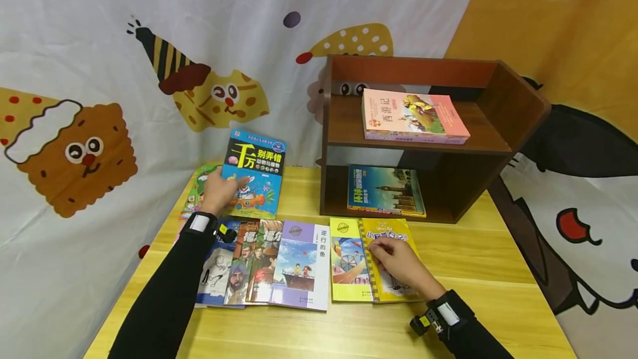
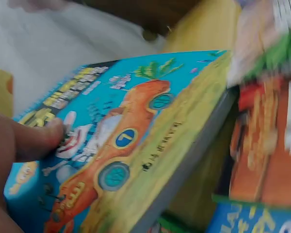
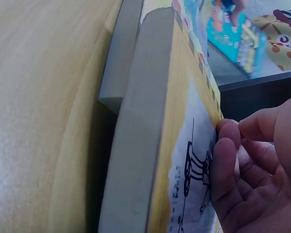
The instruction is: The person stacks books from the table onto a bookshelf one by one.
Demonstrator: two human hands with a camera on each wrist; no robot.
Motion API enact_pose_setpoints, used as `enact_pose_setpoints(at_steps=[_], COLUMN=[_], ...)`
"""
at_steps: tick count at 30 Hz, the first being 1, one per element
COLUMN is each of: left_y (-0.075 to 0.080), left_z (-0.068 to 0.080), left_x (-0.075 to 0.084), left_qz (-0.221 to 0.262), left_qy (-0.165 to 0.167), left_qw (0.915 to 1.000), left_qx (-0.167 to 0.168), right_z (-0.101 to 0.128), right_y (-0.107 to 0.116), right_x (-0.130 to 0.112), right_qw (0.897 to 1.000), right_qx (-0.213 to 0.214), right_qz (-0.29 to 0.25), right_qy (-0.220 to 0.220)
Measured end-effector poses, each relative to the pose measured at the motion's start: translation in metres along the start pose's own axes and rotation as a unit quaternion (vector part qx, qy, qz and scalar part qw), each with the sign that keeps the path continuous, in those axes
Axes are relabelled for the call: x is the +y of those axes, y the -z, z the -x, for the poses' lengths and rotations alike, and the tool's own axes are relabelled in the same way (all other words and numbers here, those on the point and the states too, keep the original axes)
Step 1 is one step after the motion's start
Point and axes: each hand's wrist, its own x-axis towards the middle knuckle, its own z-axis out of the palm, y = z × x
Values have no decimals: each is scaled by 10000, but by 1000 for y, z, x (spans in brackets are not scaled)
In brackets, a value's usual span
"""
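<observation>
My left hand grips a blue picture book near its left edge, thumb on the cover. In the left wrist view this book is tilted, with a carrot car on its cover. A green book lies beneath that hand, partly covered. My right hand rests on a yellow comic-style book, its fingers loosely curled. The right wrist view shows the fingertips touching the cover of this yellow book. To its left, a yellow-bordered book with a wheel picture lies against it.
A purple-and-white book, two portrait-covered books and a dark blue book overlap on the wooden table. Behind stands a brown two-tier shelf, with a pink book on top of a stack above and a blue book below.
</observation>
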Motion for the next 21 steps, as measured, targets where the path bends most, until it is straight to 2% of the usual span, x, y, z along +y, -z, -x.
enact_pose_setpoints(at_steps=[3,7,11,14,17,19,21], left_y=[0,4,11,14,14,10,6], left_z=[14,39,72,98,120,131,142], left_x=[14,42,80,104,121,125,131], left_qz=[548,1257,1745,1995,2228,2396,2425], left_qy=[-251,-682,-1348,-1734,-2043,-2315,-2507], left_qw=[9981,9892,9737,9617,9496,9390,9339], left_qx=[115,312,577,717,833,852,781], right_z=[1,2,2,3,7,9,12], right_y=[1,2,2,2,2,2,3], right_x=[-3,-5,-13,-28,-49,-63,-76], right_qw=[10000,10000,9999,9996,9987,9975,9952], right_qx=[5,-37,-43,32,103,99,31], right_qz=[5,16,81,35,-207,-404,-559], right_qy=[-53,-69,77,273,453,565,801])
